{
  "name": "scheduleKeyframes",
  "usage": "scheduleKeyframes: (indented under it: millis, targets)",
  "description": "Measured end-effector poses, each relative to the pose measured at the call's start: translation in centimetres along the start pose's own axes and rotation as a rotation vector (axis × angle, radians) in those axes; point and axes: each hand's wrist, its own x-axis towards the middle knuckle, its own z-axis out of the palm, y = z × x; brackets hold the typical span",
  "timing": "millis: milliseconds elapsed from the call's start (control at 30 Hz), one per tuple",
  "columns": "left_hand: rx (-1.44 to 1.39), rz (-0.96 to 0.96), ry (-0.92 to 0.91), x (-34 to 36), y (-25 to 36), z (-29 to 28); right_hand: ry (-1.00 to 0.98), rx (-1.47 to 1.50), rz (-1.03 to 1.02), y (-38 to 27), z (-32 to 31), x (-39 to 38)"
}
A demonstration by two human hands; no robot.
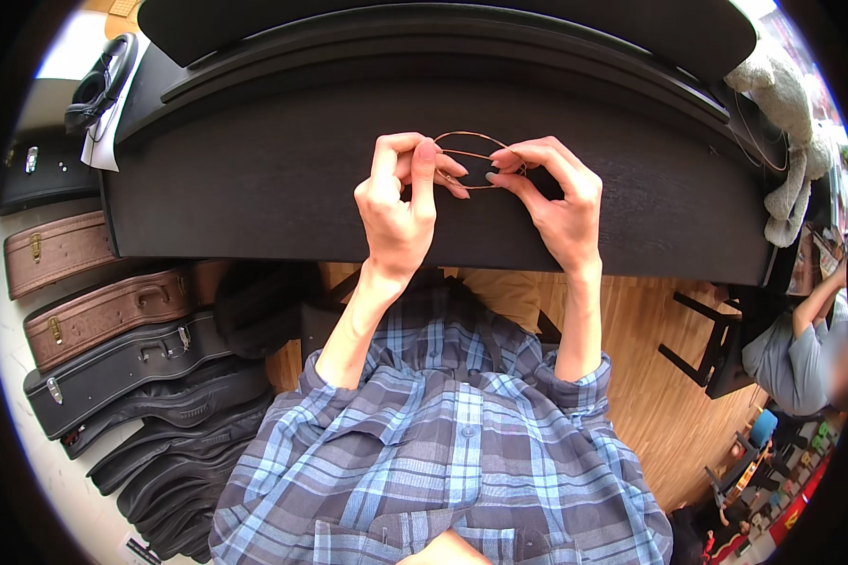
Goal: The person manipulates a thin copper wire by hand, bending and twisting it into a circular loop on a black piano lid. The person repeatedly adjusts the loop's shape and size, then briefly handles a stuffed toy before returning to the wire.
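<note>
A thin copper-coloured string [468, 134], wound into a loose coil of a few loops, is held up between my two hands over a black wooden top [292, 179]. My left hand [396, 202] pinches the coil's left side between thumb and fingers. On the other side, my right hand [565, 202] has its thumb and fingertips closed on the right edge, where the strands bunch together. The loops span the gap between my fingertips. Fingers partly cover both ends of the coil.
Headphones [99, 89] and white paper [113, 127] lie at the top's left end. A grey plush toy [787, 188] hangs at its right end, beside a thin wire loop [773, 162]. Instrument cases [113, 363] line the left floor. A person [796, 363] sits at far right, near a black stool [716, 344].
</note>
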Motion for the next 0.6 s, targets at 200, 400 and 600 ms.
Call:
scheduleKeyframes:
  millis: [200, 400, 600]
  targets:
    - [0.002, -0.020, -0.001, 0.20, 0.31, 0.01, 0.067, -0.045, -0.045, 0.05, -0.01, 0.19]
    - [0.045, -0.074, -0.013, 0.22, 0.80, 0.02, 0.203, -0.216, -0.070, -0.56, -0.02, 0.11]
    - [0.009, -0.113, -0.030, 0.35, 0.76, -0.21, 0.327, -0.170, -0.008, 0.02, -0.50, 0.11]
